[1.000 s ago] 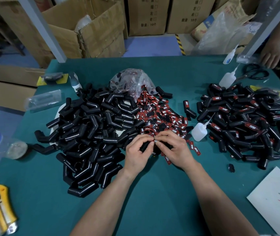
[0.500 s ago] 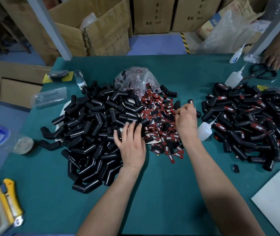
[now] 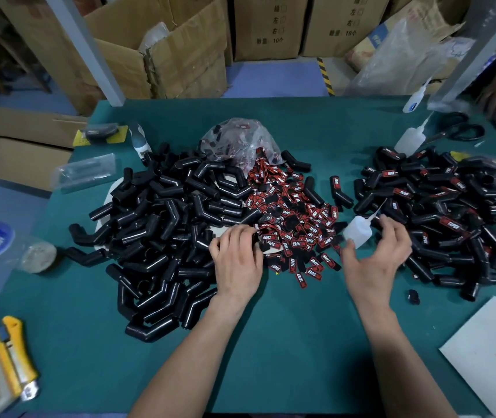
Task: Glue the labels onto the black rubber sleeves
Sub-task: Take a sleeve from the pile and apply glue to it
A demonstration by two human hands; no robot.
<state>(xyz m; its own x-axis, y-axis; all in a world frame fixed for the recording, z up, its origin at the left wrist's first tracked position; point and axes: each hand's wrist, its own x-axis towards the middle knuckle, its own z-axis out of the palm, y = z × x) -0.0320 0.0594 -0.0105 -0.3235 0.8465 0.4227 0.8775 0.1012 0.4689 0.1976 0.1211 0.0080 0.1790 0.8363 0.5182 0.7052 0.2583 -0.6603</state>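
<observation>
Left hand palm down, fingers curled, right hand fingers spread

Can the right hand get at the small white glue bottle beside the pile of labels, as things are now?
Probably yes. The right hand is open right at the glue bottle, with the thumb on one side and the fingers on the other. Nothing seems to lie between them.

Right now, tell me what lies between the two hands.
Head view: the heap of labels lies between the left hand and the right hand, the glue bottle at its right edge.
</observation>
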